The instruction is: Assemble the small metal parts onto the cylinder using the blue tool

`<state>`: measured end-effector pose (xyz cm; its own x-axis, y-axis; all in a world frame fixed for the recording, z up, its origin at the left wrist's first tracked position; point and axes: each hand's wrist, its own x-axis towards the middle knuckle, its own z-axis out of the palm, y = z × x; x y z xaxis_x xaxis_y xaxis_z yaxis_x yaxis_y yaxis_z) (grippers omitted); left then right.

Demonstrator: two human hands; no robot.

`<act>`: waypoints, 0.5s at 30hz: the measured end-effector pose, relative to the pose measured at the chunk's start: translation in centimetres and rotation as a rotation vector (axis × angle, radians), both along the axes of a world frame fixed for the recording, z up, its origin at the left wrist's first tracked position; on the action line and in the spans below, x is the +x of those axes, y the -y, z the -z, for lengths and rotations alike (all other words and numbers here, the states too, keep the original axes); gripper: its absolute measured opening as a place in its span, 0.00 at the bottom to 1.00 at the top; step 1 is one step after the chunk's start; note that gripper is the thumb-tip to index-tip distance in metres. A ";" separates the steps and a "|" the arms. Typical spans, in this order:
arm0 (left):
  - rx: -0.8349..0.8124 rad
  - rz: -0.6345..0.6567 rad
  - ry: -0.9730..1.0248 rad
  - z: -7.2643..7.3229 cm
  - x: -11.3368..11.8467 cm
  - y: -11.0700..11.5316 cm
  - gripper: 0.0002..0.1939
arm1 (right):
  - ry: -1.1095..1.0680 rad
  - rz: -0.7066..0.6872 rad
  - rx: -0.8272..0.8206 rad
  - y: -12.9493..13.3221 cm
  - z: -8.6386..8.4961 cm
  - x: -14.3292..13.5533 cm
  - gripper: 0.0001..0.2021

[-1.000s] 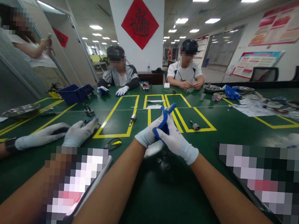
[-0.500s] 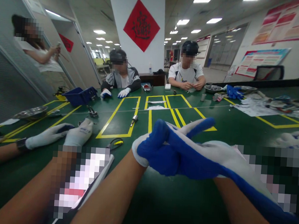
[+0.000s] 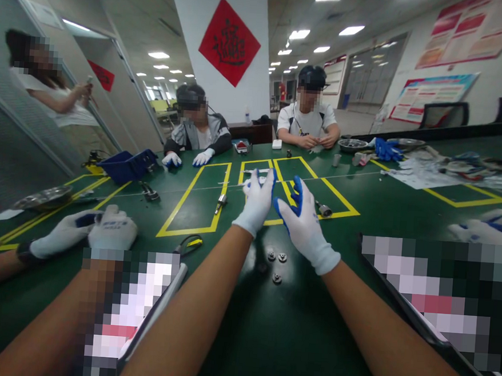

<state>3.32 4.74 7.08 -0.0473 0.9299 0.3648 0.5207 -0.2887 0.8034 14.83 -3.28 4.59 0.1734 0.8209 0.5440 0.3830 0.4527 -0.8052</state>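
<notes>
While apart, hands (image 3: 257, 204) (image 3: 303, 221) (gloved) near metal parts (image 3: 283, 258).

L hand (image 3: 256, 204): wht/blu glove | R hand (image 3: 303, 221): wht/blu glove | near sm parts (image 3: 282, 258): slvr-gry | tbl (image 3: 301, 334): dk grn, yel tape (image 3: 187, 233) outlines | far-left bin (image 3: 123, 169): blu | far sign (image 3: 229, 41): red, blk script

Lit by ceiling lights (image 3: 352, 30) either side of the white pillar (image 3: 231, 99); hung with posters (image 3: 474, 34) to its right.
</notes>
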 end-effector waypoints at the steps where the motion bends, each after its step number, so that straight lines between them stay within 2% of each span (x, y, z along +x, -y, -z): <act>1: -0.042 -0.200 -0.055 0.1 -0.9 -0.9 0.29 | -0.031 0.037 -0.022 -0.4 0.7 0.4 0.35; 3: -0.075 -0.334 -0.117 0.2 -3.5 -2.4 0.31 | -0.038 0.066 -0.117 -1.0 2.2 1.3 0.27; 4: -0.073 -0.415 -0.252 0.2 -5.0 -2.9 0.31 | -0.006 0.078 -0.162 -1.2 2.8 1.6 0.23; 5: -0.094 -0.433 -0.420 0.3 -6.7 -3.5 0.32 | 0.038 0.092 -0.198 -1.4 3.4 1.8 0.20; 6: -0.131 -0.460 -0.547 0.5 -8.3 -4.0 0.33 | 0.079 0.120 -0.224 -1.7 3.8 1.9 0.18; 8: -0.294 -0.564 -0.649 0.8 -11.4 -5.0 0.36 | 0.147 0.172 -0.243 -2.1 4.2 2.0 0.15; 10: -0.414 -0.584 -0.689 1.3 -13.5 -5.9 0.42 | 0.191 0.206 -0.239 -2.3 4.1 1.9 0.13; 12: -0.486 -0.538 -0.709 1.9 -14.4 -6.6 0.44 | 0.229 0.196 -0.223 -2.5 3.7 1.6 0.13; 15: -0.533 -0.454 -0.718 2.7 -14.1 -7.0 0.38 | 0.253 0.151 -0.186 -2.4 3.3 1.3 0.14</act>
<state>-10.77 11.74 4.34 -0.3705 0.9288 -0.0130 0.9045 0.3639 0.2226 16.12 -0.86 1.31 0.1793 0.8854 0.4290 0.6326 0.2302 -0.7395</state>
